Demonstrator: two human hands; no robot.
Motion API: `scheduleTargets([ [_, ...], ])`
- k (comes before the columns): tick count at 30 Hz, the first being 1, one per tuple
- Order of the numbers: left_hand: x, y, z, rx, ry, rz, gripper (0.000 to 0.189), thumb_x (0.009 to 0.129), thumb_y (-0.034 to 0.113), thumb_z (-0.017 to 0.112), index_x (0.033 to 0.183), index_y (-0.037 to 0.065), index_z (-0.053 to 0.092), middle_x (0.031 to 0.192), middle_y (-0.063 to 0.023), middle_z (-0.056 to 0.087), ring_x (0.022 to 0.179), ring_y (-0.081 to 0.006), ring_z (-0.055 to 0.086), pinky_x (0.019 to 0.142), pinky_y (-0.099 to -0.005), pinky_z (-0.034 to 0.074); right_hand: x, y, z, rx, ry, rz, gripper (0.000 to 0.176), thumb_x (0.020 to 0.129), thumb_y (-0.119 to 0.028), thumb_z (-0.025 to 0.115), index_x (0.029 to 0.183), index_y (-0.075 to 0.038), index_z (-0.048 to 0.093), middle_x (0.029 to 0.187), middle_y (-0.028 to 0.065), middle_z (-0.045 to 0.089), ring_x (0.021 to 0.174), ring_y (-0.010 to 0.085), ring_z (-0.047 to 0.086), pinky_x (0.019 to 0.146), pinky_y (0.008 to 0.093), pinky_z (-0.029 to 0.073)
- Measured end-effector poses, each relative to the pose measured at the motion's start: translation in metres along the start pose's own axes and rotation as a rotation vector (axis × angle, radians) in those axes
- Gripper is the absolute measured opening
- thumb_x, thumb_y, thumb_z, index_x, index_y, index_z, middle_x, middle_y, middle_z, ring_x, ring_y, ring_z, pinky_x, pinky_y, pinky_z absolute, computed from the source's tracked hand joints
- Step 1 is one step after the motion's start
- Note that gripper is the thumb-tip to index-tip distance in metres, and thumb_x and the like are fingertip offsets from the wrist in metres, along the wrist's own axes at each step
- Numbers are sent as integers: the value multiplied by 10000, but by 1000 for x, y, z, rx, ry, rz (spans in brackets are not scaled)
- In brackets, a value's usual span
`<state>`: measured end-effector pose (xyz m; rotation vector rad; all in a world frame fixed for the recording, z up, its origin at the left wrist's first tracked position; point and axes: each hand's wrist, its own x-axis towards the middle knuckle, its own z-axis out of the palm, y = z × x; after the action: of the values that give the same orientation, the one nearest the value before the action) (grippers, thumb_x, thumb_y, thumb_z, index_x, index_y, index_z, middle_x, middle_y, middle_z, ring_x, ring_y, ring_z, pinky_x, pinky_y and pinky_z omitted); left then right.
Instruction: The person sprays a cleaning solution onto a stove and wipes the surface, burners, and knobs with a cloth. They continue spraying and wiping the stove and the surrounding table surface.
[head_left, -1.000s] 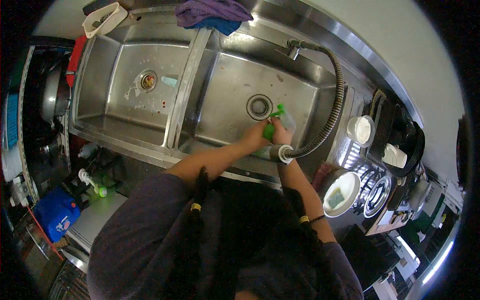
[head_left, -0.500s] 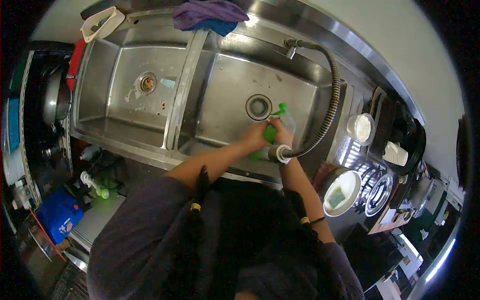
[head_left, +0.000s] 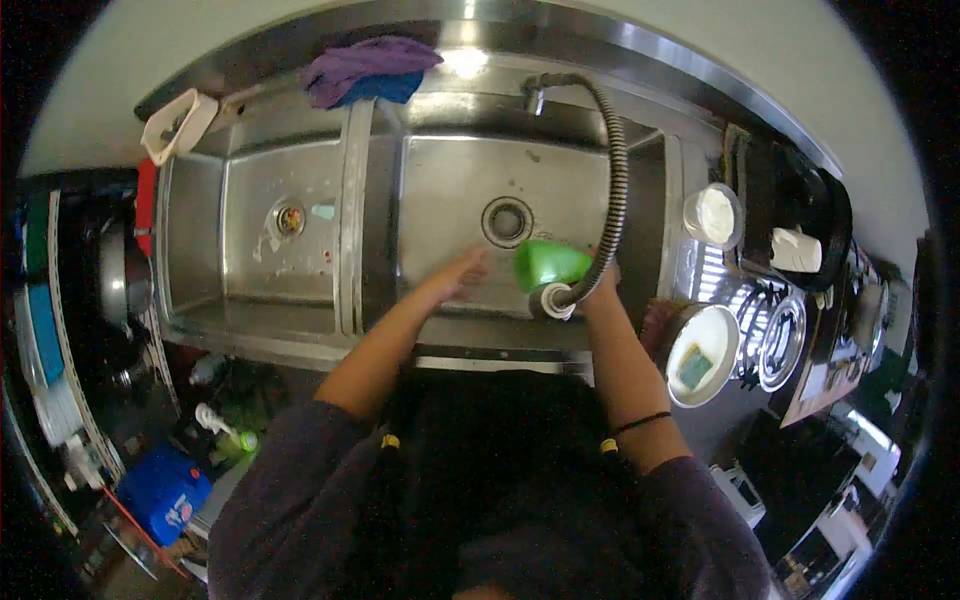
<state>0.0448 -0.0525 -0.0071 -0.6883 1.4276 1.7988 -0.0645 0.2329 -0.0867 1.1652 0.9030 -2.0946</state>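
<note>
My left hand [head_left: 462, 275] hovers over the near part of the right sink basin [head_left: 440, 190], its fingers loosely stretched and slightly blurred, holding nothing. A green rounded cup-like container [head_left: 548, 265] is tilted on its side beside the drain [head_left: 508, 221]. At its right end is my right hand [head_left: 606, 274], closed on it and partly hidden behind the hose. The spray head [head_left: 552, 301] of the coiled metal hose [head_left: 617, 170] hangs right in front of the green container and covers its lower edge.
The left basin [head_left: 270, 170] has food scraps in its drain and a pale scrap beside it. Purple and blue cloths [head_left: 370, 70] lie on the back ledge. To the right stand a tub of white stuff [head_left: 714, 216] and a white bowl [head_left: 722, 345] with a sponge [head_left: 695, 369].
My hands were together on a green and clear object; now the left has drawn away to the left, and the right holds the green container on its side. The view has shifted slightly.
</note>
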Motion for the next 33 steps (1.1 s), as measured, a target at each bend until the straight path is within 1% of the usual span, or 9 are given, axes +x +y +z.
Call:
scheduleTargets([
  [4, -7, -39, -24, -183, 126, -94, 633, 894, 615, 365, 1321, 152, 427, 1310, -85, 477, 1080, -275, 494, 868, -524, 398, -3, 52, 1, -264, -51, -45, 300, 857, -329, 535, 934, -39, 519, 811, 89, 551, 739, 240, 563, 701, 375, 478],
  [10, -24, -12, 0, -309, 285, -215, 613, 911, 565, 372, 1281, 83, 453, 1234, -137, 528, 1078, -318, 513, 868, -540, 440, -31, 69, 44, -84, -131, 1, 261, 851, -295, 554, 870, -36, 529, 736, 104, 549, 713, 246, 568, 676, 367, 480],
  [13, -17, -26, 7, -1081, 106, -191, 550, 931, 473, 377, 1248, 31, 459, 1174, -160, 558, 1039, -354, 553, 853, -530, 463, -50, 107, 79, -84, -118, -45, 245, 848, -278, 564, 838, -35, 534, 699, 111, 548, 700, 250, 571, 664, 363, 481],
  [19, 9, -41, -1, -914, 183, -271, 409, 938, 314, 360, 1164, 9, 514, 1054, -181, 607, 940, -335, 612, 826, -502, 490, -140, 99, 136, -395, -43, -303, 210, 803, -193, 654, 952, -68, 573, 827, 15, 544, 742, 153, 505, 725, 296, 421],
  [25, 84, -82, -9, -533, 21, -266, 305, 931, 218, 410, 1094, 23, 579, 985, -149, 649, 828, -270, 651, 713, -441, 542, -82, 122, 60, -834, -248, -679, 294, 800, -280, 646, 993, -61, 613, 842, 40, 629, 749, 183, 598, 702, 325, 476],
  [28, 86, -24, 1, 490, 193, -142, 215, 884, 195, 504, 914, 43, 653, 858, -124, 658, 692, -243, 635, 616, -397, 524, -56, 120, 24, -350, -319, -530, 244, 821, -171, 622, 1026, -40, 602, 861, 46, 637, 764, 167, 619, 701, 299, 496],
  [30, 95, 7, -1, 162, 296, 128, 168, 866, 174, 550, 868, 47, 659, 837, -125, 658, 681, -254, 634, 597, -386, 504, -83, 99, 36, -92, -249, -390, 213, 816, -90, 634, 1018, -41, 585, 849, 48, 627, 722, 143, 614, 634, 274, 491],
  [31, 85, 36, 7, 376, 439, 381, 158, 863, 158, 551, 865, 41, 656, 830, -125, 652, 697, -262, 630, 621, -385, 496, -89, 89, 43, 42, -183, -293, 197, 811, -76, 649, 991, -55, 573, 830, 51, 614, 681, 133, 602, 578, 264, 477],
  [33, 57, 106, 25, 695, 603, 833, 129, 836, 134, 575, 858, 35, 655, 827, -122, 637, 766, -274, 613, 685, -384, 477, -83, 93, 41, -466, 25, -617, 216, 797, -51, 663, 990, -51, 565, 833, 73, 618, 636, 133, 601, 516, 261, 471],
])
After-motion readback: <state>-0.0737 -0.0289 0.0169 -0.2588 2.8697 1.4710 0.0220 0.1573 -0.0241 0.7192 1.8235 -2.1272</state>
